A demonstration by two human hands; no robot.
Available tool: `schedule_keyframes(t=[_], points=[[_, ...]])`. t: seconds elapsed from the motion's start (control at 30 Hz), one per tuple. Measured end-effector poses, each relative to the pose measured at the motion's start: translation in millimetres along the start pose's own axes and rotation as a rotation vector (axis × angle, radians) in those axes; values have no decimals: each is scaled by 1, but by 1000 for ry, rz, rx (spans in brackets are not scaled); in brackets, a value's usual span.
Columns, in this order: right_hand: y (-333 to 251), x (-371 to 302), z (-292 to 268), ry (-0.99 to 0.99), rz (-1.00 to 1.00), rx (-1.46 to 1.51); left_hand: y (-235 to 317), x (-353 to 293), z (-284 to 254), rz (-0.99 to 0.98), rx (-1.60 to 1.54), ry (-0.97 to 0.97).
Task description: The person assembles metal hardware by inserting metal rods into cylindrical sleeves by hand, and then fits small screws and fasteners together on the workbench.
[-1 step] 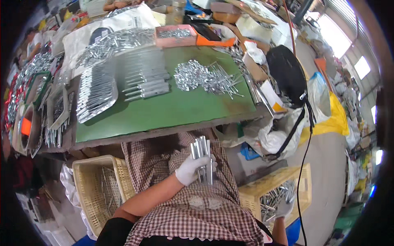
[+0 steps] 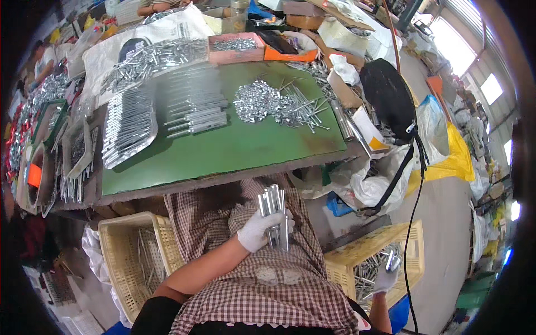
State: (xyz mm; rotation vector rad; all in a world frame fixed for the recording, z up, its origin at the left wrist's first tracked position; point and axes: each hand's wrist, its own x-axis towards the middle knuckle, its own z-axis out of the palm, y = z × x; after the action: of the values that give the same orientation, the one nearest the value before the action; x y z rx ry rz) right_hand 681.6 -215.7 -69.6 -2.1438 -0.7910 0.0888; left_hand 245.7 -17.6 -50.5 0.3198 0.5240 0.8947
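My left hand (image 2: 255,231), in a white glove, is closed around a bundle of short shiny metal tubes (image 2: 273,204) above my checked apron (image 2: 245,296). The tubes stand roughly upright in the grip. At the lower right my right hand (image 2: 385,277), also gloved, is over a yellow plastic crate (image 2: 371,245). Its fingers are closed on a few metal tubes (image 2: 392,260). More loose tubes (image 2: 365,276) lie jumbled inside that crate.
A green-topped table (image 2: 223,162) stands ahead, bearing a tray of rods (image 2: 129,125), rows of rods (image 2: 195,106) and a pile of small metal parts (image 2: 259,100). Another yellow crate (image 2: 131,223) stands at left. A black bag (image 2: 386,100) hangs at right, its cord trailing down.
My right hand has risen slightly from the crate's contents, and the tubes in its fingers now show plainly. My left hand has hardly moved.
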Motion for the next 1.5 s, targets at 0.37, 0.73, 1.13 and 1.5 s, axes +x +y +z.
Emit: schedule_keyframes(t=[0.37,0.73,1.13,1.5], points=[[-289,-79,146,-1033,-138,421,-5,-11,17,151,444,-130],[-354,-66,140,-1077,-1146,538,-9,-5,-72,181,94,14],[-321,-83,161,-1276,-1093,-339,-5,1,-52,120,-111,287],[-328,-100,195,-1219,-706,70,-22,8,-89,61,-21,52]])
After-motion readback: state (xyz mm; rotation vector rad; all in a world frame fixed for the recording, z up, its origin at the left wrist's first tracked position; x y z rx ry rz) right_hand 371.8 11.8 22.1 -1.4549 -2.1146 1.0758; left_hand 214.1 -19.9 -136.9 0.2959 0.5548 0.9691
